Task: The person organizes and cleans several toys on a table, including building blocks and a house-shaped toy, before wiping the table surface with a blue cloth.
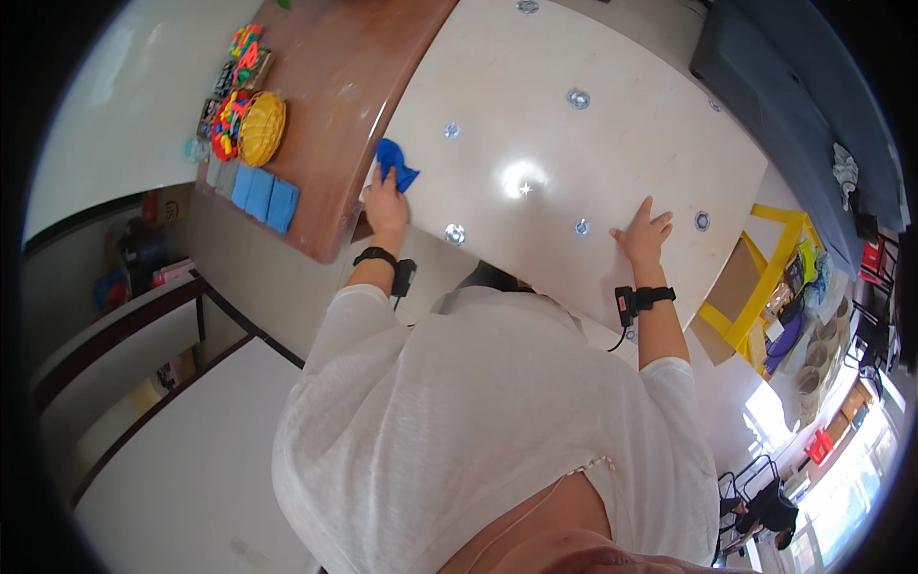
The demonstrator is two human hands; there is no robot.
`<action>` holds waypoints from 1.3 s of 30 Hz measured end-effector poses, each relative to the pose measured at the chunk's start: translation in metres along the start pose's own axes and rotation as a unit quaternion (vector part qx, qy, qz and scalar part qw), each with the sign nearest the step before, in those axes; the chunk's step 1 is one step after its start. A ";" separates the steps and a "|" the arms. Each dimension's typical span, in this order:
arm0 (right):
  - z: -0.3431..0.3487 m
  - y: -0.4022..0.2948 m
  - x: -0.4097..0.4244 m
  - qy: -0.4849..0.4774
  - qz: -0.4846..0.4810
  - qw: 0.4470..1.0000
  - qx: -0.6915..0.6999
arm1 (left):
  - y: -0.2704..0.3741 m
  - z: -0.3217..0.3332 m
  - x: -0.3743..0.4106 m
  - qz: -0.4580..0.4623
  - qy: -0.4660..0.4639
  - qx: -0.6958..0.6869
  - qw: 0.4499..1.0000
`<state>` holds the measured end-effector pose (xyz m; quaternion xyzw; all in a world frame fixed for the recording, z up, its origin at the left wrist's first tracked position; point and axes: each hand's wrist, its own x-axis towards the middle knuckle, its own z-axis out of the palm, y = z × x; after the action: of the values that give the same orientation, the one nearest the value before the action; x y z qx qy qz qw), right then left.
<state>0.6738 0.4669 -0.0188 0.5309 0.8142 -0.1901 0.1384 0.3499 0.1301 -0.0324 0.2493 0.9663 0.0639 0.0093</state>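
Observation:
A crumpled blue cloth point(394, 163) lies at the left edge of the glossy white table point(516, 129). The fingers of my left hand point(386, 204) are on the cloth, appearing to grip its near part. My right hand point(645, 237) rests palm down on the right part of the same tabletop, fingers spread and nothing in it. Several round silvery discs dot the surface; one disc point(581, 227) is just left of my right hand, and another disc point(702, 220) sits to its right. Both wrists wear black bands with small devices.
Left of the white table stands a brown wooden table point(330, 107). On it are folded blue cloths point(267, 197), a yellow basket point(262, 129) and a red container point(224, 133) of colourful pieces. A yellow-edged box point(760, 280) and a dark grey sofa point(774, 79) flank the right side.

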 end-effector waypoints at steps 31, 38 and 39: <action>-0.009 0.013 -0.002 -0.033 -0.067 0.994 -0.081 | 0.035 -0.021 -0.062 0.144 -0.030 -0.134 0.980; 0.022 -0.004 0.027 -0.003 -0.115 0.986 -0.118 | -0.150 -0.051 -0.040 -0.075 0.134 -0.111 0.982; 0.029 -0.011 0.032 0.013 -0.135 0.986 -0.101 | -0.167 -0.053 -0.040 -0.111 0.109 -0.104 0.982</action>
<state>0.6513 0.4753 -0.0567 0.4022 0.8950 -0.1170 0.1535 0.3023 -0.0406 -0.0021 0.1301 0.9712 0.1894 -0.0635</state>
